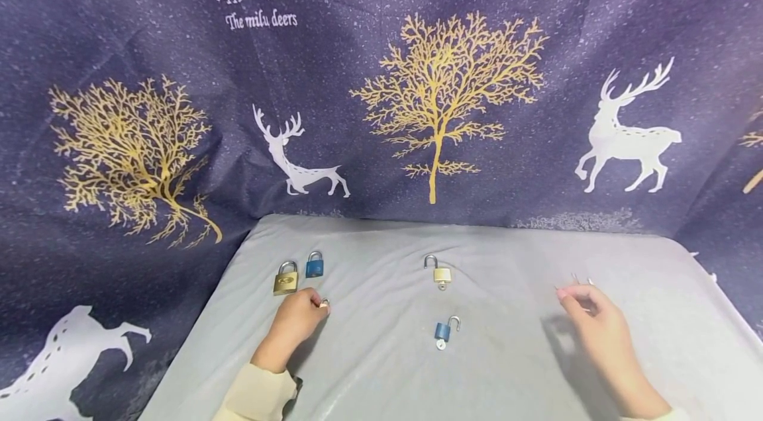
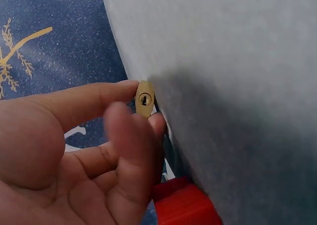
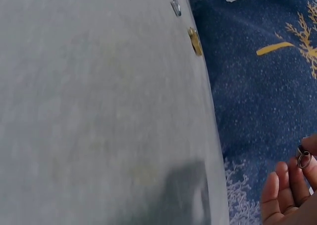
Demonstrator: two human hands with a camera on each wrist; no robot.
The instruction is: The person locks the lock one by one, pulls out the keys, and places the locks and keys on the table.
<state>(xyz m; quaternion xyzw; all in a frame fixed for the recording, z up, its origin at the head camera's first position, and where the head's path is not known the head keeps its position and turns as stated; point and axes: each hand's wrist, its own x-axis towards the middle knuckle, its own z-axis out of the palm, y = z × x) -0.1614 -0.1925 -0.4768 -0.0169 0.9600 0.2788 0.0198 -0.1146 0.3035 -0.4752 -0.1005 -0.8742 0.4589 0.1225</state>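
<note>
gripping a small brass padlock at the fingertips of the left hand, lower left of the head view, with its keyhole facing out of the grip; pinching a ringed metal piece, probably a key, in the right hand, lower right of the head view; cannot tell its full shape, being partly hidden by fingers; best to hold the padlock by its narrow edges, clear of the slot; probably wise to grasp the key at its ringed end, tip forward; line up tip and slot before pushing; push straight, twisting only once fully seated; if stiff, ease off and flip rather than force; avoid knocking the closed brass padlock and closed blue padlock, both near the left hand
</note>
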